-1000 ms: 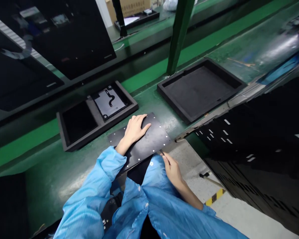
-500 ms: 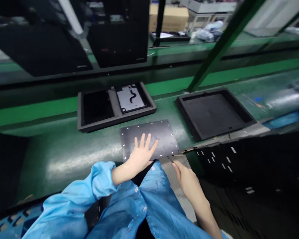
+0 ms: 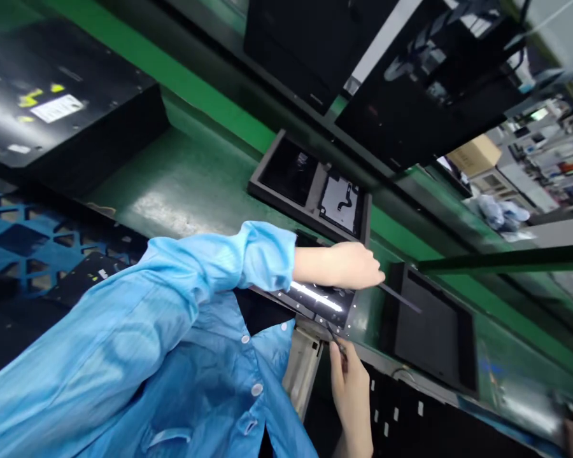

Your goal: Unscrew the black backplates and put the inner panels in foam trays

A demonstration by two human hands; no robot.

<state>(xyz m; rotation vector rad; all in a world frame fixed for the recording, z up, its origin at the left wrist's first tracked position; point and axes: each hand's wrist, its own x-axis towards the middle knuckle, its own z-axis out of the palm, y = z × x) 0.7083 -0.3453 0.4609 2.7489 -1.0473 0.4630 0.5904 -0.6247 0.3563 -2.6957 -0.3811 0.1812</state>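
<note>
My left hand (image 3: 356,266) is closed above a flat dark panel (image 3: 332,312) with small light dots along its edge. From that fist a thin greyish strip (image 3: 401,298) sticks out to the right; whether it is a sheet seen edge-on I cannot tell. A bright reflection runs across the panel, and my left forearm hides its far part. At the panel's near edge, my right hand (image 3: 352,388) pinches a slim dark tool (image 3: 333,333), perhaps tweezers, its tip at the panel's border.
Behind the panel lies a two-compartment foam tray (image 3: 310,207) with a black piece and a silver plate (image 3: 341,202). A dark shallow tray (image 3: 432,327) is to the right. A large black case (image 3: 62,89) stands at left, and a blue plastic crate (image 3: 23,238) below it.
My left hand has gone from lying spread on the panel to a closed grip, moving right with the strip. The panel's surface looks glossier. The view has turned; my right hand stays at the near edge.
</note>
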